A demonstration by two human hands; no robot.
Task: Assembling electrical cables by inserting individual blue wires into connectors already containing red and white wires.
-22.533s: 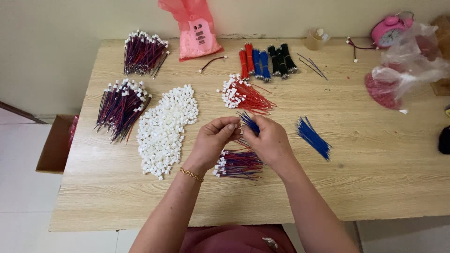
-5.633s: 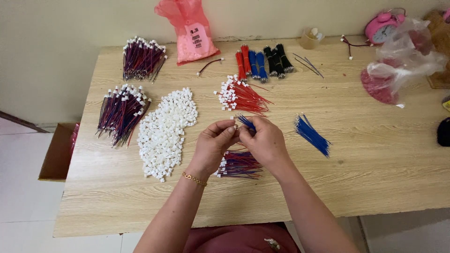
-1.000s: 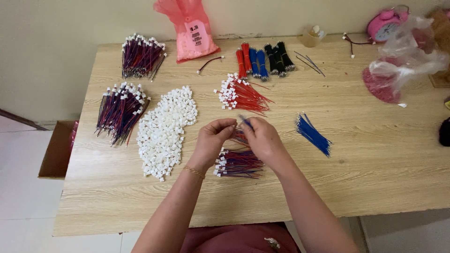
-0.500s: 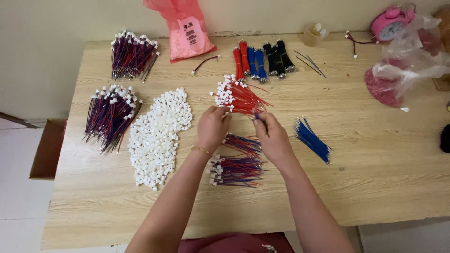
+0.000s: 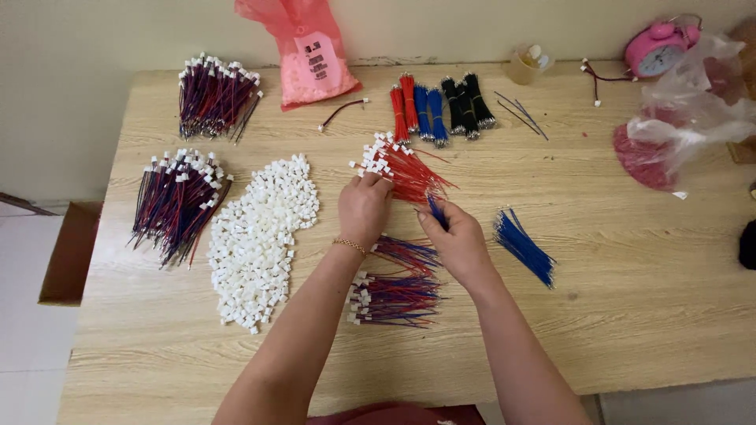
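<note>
Left hand point(image 5: 364, 208) with fingertips curled onto red wires with white plugs point(image 5: 398, 167); right hand point(image 5: 457, 238) pinching blue wires point(image 5: 435, 211), above finished bundle point(image 5: 391, 297) on tabletop point(image 5: 646, 315).

Two bare forearms, no sleeves, thin gold bead bracelet point(image 5: 349, 246) on left wrist, dark red garment at waist

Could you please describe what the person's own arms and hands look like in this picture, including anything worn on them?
Both forearms are bare, with no sleeves or gloves showing. The left hand has a thin gold-coloured bracelet around its wrist. The right hand shows no bracelet or watch. No rings can be made out on either hand.
</note>
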